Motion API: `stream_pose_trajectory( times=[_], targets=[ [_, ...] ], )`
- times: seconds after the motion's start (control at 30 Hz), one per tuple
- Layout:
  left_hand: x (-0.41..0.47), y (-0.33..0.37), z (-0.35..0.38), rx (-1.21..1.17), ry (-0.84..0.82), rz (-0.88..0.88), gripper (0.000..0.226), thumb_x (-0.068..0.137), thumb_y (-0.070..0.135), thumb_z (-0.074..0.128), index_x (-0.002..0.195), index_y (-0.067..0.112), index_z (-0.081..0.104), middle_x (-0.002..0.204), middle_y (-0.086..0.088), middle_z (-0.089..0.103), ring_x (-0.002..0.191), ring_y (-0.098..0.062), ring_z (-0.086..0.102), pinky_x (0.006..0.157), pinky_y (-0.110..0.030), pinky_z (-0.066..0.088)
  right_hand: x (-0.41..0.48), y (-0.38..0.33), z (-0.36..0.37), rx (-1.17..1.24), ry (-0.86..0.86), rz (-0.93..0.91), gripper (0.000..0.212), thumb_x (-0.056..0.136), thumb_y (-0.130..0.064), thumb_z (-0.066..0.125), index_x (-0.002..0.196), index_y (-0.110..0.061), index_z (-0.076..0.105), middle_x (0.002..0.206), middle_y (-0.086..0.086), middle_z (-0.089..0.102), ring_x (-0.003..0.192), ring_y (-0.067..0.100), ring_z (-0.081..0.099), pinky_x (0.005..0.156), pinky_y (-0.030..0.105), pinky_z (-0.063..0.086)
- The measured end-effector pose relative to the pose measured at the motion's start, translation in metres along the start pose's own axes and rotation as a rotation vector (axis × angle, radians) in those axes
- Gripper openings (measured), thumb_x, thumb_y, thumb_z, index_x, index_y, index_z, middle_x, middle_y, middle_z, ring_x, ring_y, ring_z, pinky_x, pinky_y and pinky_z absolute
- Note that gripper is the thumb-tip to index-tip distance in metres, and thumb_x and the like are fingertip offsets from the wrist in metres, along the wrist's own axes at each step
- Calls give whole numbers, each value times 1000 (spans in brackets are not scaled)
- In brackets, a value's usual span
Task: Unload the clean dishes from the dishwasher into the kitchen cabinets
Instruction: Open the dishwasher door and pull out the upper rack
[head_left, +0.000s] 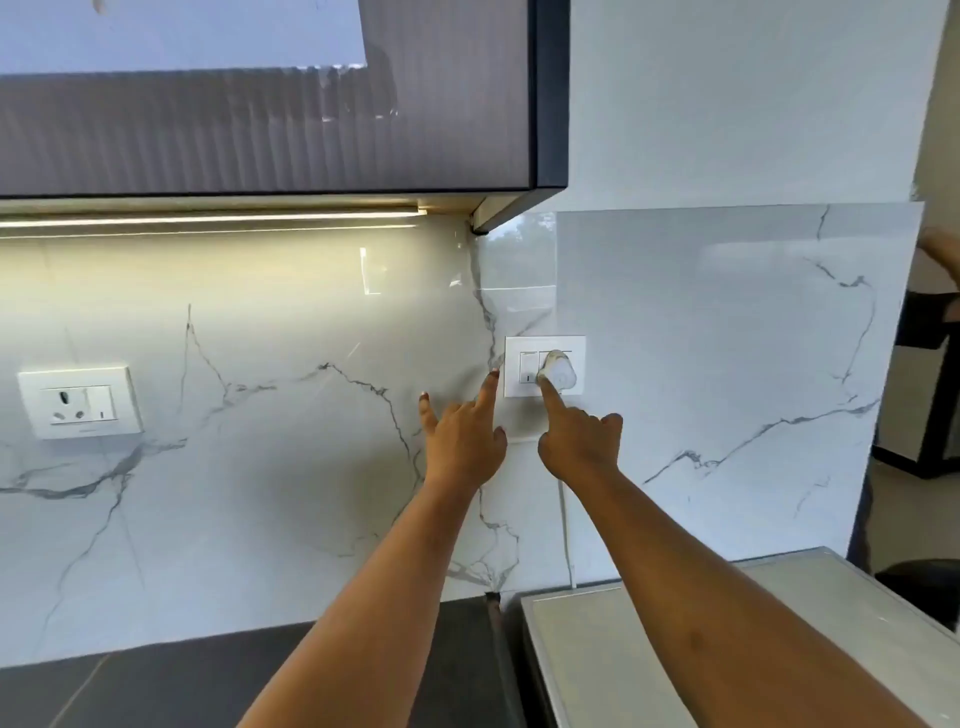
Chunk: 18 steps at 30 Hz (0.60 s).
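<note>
Both my arms reach toward a white wall socket plate on the marble backsplash. My right hand points its index finger at the white plug seated in that plate, the fingertip touching the plug's lower left. My left hand is spread flat against the wall just left of the plate and holds nothing. A white cord drops from the plug to the white-topped appliance at the lower right. An upper cabinet with a ribbed glass door hangs above. No dishes are visible.
A second white socket sits on the backsplash at the left. A lit light strip runs under the cabinet. The dark countertop spans the bottom left. A doorway with dark furniture opens at the right edge.
</note>
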<state>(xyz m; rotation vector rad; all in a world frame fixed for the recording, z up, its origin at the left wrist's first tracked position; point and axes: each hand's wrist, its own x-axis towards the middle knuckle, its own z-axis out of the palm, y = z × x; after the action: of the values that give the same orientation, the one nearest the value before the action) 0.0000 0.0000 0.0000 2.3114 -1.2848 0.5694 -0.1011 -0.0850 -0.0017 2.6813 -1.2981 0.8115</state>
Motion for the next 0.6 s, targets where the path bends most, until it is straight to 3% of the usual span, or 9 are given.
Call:
stream_pose_trajectory(
  times=[0.1,0.27,0.37,0.5,0.6],
  targets=[
    [17,-4,9,-17,14,11,74,90,29,46,149,28,1,116,3,64,115,-21,54,114,-56,-4,18,-3,6,67,-68,46,73,94,-20,40,148,-41,-4,85,0,54,78,18,57,88,33,36],
    [32,-8,25,-35,21,41,75,90,28,46,149,28,1,125,4,60,120,-19,52,115,-55,2,41,-6,10,132,-99,46,72,96,-23,37,144,-48,-10,90,2,52,72,18,50,57,24,32],
    [35,-10,30,-66,26,45,73,91,27,46,150,27,3,130,2,56,123,-19,49,116,-55,8,51,-10,13,161,-109,49,75,93,-14,37,147,-42,-5,106,14,61,74,24,46,65,29,36],
    [36,-15,40,-110,40,39,71,91,27,46,150,27,7,142,1,45,131,-20,41,114,-54,12,47,-11,23,95,-84,73,78,94,-20,38,143,-48,-17,85,3,51,68,17,51,61,29,37],
    [34,-17,45,-131,32,31,71,90,27,46,150,27,7,141,0,44,131,-21,39,113,-54,15,48,-10,24,92,-86,70,79,94,-20,39,144,-47,-17,83,3,50,68,17,51,60,28,36]
  ],
)
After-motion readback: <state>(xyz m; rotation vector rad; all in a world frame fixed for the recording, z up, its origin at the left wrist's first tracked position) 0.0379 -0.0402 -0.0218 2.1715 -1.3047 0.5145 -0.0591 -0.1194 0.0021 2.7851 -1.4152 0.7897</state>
